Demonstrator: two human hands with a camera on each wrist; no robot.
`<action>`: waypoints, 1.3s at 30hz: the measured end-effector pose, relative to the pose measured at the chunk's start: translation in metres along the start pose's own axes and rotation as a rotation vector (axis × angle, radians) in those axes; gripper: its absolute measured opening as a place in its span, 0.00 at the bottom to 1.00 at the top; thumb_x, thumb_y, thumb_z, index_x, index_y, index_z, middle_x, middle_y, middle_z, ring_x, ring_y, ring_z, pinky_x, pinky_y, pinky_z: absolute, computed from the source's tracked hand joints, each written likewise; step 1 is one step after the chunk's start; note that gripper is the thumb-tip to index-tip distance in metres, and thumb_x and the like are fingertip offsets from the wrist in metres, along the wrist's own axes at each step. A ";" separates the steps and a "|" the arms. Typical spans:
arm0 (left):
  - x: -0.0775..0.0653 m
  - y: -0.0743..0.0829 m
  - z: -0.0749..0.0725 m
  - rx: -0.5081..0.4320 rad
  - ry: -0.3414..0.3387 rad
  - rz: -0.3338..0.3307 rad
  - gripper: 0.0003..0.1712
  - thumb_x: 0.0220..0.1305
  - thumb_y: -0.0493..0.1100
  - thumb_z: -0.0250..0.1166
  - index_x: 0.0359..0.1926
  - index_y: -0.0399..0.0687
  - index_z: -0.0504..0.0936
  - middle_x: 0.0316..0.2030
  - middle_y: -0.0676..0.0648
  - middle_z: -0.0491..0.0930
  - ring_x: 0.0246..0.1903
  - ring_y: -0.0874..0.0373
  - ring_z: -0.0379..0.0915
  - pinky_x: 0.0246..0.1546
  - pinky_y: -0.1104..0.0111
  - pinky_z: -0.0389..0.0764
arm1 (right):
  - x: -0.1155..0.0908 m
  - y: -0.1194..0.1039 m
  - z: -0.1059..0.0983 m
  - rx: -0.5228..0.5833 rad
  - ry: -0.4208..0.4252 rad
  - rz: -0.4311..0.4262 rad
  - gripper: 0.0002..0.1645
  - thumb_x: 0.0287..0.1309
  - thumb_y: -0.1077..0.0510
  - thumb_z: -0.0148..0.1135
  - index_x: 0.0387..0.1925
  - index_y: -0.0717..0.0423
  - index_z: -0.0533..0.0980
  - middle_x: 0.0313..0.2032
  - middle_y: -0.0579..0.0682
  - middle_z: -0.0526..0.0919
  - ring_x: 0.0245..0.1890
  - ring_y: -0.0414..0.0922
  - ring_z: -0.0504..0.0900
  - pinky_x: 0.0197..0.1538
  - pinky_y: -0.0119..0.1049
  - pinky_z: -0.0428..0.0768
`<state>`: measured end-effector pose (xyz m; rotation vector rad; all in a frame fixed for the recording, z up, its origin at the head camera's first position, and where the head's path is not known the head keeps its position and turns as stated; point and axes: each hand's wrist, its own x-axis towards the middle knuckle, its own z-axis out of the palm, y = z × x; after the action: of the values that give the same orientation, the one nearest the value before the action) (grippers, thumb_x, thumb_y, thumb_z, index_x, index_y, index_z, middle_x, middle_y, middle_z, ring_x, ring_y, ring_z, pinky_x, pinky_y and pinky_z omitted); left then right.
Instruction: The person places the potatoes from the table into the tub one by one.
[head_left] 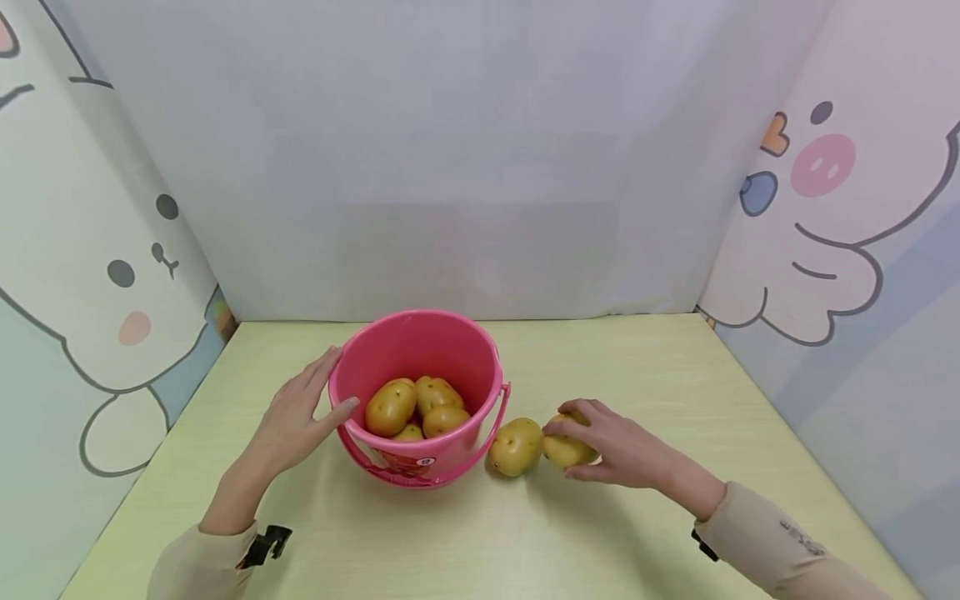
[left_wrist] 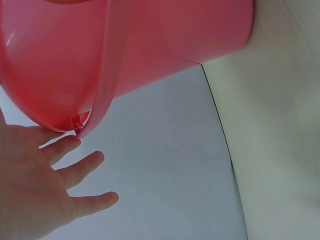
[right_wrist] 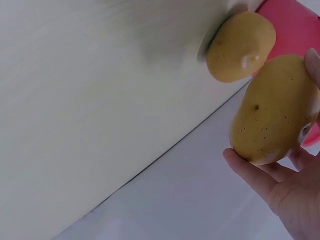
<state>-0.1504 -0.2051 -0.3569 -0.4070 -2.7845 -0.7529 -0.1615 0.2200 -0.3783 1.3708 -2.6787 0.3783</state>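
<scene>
A pink bucket [head_left: 420,346] stands upright on the table, with several yellow-brown potatoes [head_left: 391,408] inside. My left hand [head_left: 288,429] rests at the bucket's left rim, its thumb reaching over the edge. In the left wrist view the fingers [left_wrist: 87,167] are straight and spread, close to the handle's joint. To the right of the bucket, my right hand [head_left: 618,446] grips a potato [right_wrist: 275,112] between thumb and fingers. Beside it, another potato [head_left: 516,447] lies on the table next to the bucket's base. The palm side of the right hand is partly hidden in the head view.
The pale wooden table [head_left: 600,550] ends at a grey-white back panel [head_left: 480,167]. Side panels with cartoon animals [head_left: 825,208] flank it. The bucket's pink handle [head_left: 491,429] hangs down across its front.
</scene>
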 end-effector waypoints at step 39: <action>0.000 0.000 0.000 0.001 0.010 0.012 0.44 0.56 0.54 0.58 0.67 0.46 0.48 0.63 0.39 0.53 0.58 0.41 0.50 0.50 0.40 0.54 | 0.010 -0.004 -0.037 -0.068 0.002 -0.048 0.31 0.45 0.42 0.64 0.53 0.40 0.68 0.49 0.49 0.68 0.47 0.45 0.67 0.33 0.37 0.77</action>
<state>-0.1505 -0.2047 -0.3569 -0.4179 -2.7703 -0.7486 -0.1647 0.2198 -0.3398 1.4121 -2.6254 0.2803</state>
